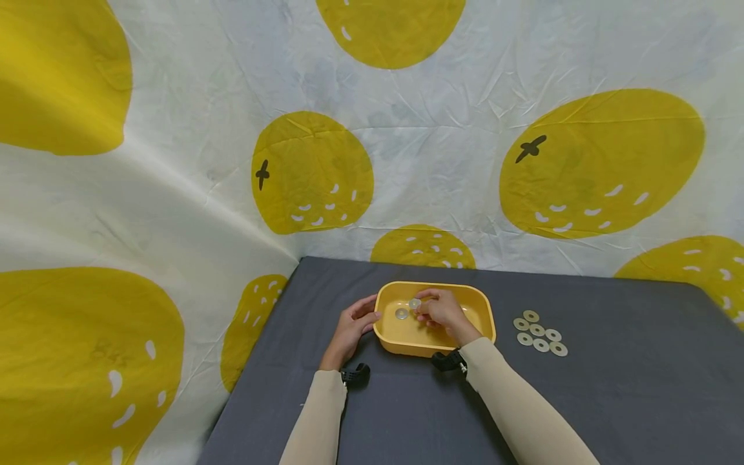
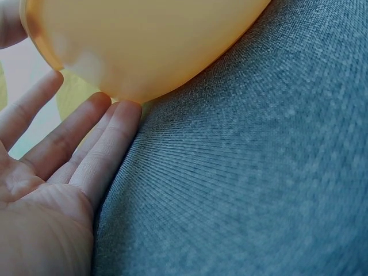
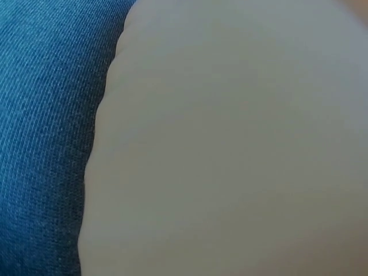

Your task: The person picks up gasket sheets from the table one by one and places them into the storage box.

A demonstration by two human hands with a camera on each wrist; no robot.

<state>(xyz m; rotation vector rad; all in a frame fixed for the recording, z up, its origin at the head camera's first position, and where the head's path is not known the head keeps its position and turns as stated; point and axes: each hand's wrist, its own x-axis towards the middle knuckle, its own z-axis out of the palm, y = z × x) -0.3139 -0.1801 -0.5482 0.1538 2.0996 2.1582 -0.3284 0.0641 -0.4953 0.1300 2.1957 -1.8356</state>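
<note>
A yellow plastic box [image 1: 407, 347] with rounded corners stands on the cloth in front of me. My left hand [image 1: 351, 327] rests against its left end; the left wrist view shows the straight fingers [image 2: 106, 155] touching the outer wall. Inside the box, my right hand [image 1: 444, 310] pinches a flat round metal washer [image 1: 414, 303] between thumb and fingertips. Another washer [image 1: 402, 314] lies on the box floor, just left of those fingertips. In the right wrist view a blurred pale surface fills most of the picture, and the hand is hidden.
Several more washers [image 1: 537, 330] lie flat in a loose cluster on the dark grey cloth [image 1: 628, 361], right of the box. A white sheet [image 1: 430, 187] with yellow fruit prints hangs behind and along the left side of the table.
</note>
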